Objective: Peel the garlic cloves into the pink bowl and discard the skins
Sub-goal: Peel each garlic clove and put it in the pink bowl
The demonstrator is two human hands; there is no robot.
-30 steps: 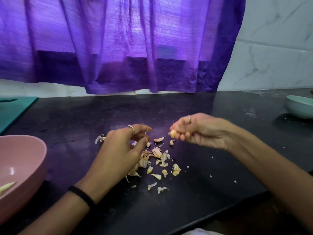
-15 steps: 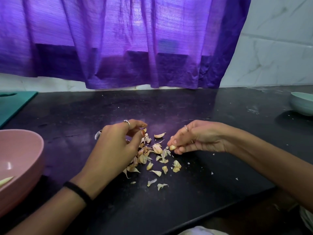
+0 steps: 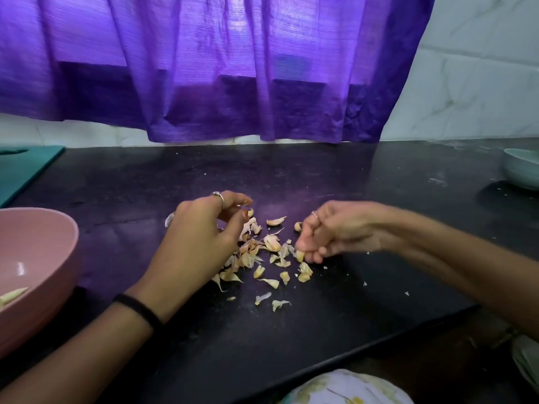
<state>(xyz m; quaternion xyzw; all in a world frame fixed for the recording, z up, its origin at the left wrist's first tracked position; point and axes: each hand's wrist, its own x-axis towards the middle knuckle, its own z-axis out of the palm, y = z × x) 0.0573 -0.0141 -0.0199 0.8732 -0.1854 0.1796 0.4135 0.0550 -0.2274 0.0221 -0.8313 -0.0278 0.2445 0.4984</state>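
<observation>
The right hand (image 3: pixel 329 231) pinches a garlic clove (image 3: pixel 299 255) low over the skins (image 3: pixel 256 258); the left hand (image 3: pixel 204 237) hangs loosely curled, holding nothing. The pink bowl (image 3: pixel 58 258) sits well left of both, so a slipped clove could vanish among the skins on the desk (image 3: pixel 320 176).

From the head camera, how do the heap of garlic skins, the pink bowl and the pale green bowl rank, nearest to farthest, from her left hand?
1. Garlic skins: just to the right of the left hand, under its fingers.
2. Pink bowl: to its left, at the counter's edge.
3. Pale green bowl: far right, near the wall.
</observation>
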